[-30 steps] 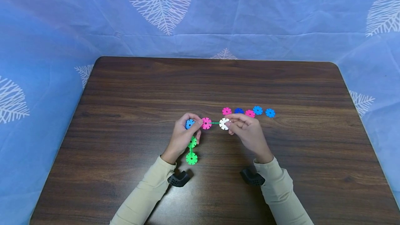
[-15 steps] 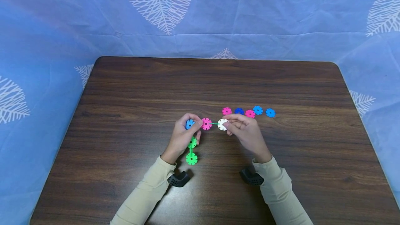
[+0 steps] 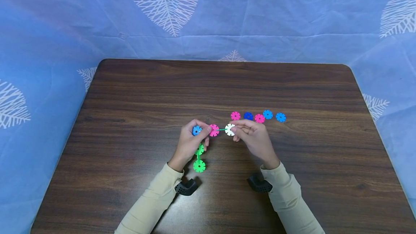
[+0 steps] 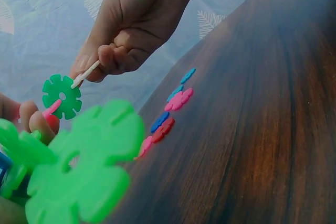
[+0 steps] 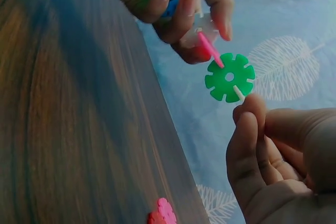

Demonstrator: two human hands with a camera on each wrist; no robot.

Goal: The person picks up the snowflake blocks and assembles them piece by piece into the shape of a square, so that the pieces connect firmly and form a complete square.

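My left hand (image 3: 191, 138) holds a linked chain of notched plastic interlocking discs, its thumb against the pink disc (image 3: 213, 130). A light blue disc (image 3: 196, 130) shows between thumb and forefinger, and two green discs (image 3: 199, 166) hang on the near side. A translucent white disc (image 5: 197, 31) sits among the left fingers in the right wrist view. Joined to the pink disc is an upright green disc (image 5: 229, 77), edge-on from the head. Between thumb and fingers, my right hand (image 3: 255, 140) pinches a white disc (image 3: 229, 129), whose edge meets the green disc's rim.
Beyond the right hand, several loose discs lie in a row on the dark wooden table (image 3: 146, 93): a pink disc (image 3: 235, 115), a dark blue disc (image 3: 248, 116), another pink disc (image 3: 259, 118) and two light blue ones. In the left wrist view a red disc (image 4: 164, 129) shows too.
My right hand and the white disc have shifted slightly left, toward the left hand. The left hand stays nearly in place, its chain a touch lower in the head view.
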